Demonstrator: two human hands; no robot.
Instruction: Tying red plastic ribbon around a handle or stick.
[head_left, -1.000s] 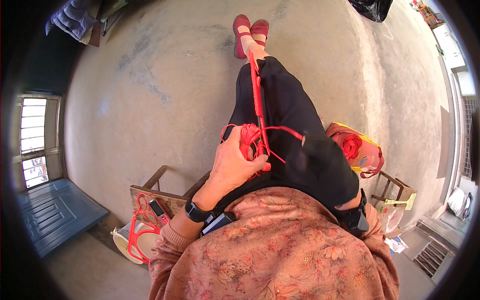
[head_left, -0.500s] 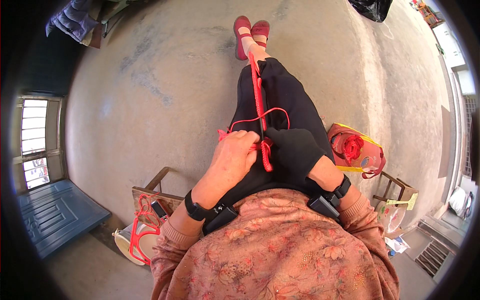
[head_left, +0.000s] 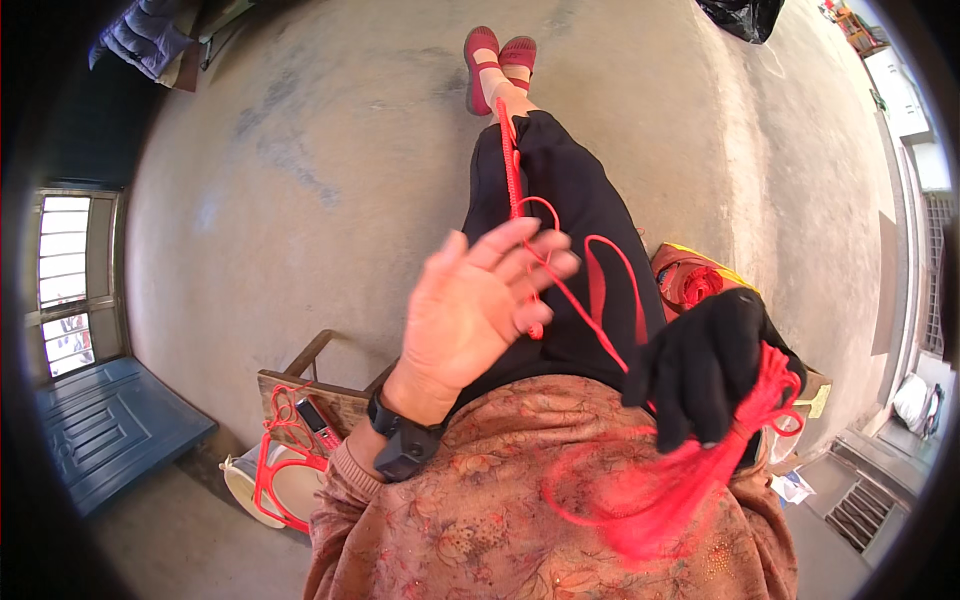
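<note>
Red cord (head_left: 598, 328) crosses the black trousers (head_left: 585, 185) from near the bare left hand (head_left: 465, 310), its fingers spread and apparently empty, past the red braided strip (head_left: 511, 170), to the gloved right hand (head_left: 700, 365), clasped around a red bundle (head_left: 728, 455), and is best drawn smoothly so no loop snags.

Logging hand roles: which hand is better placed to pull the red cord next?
Probably the right hand: it grips the red cord bundle, with a strand leading toward the red strip; the left hand is open.
</note>
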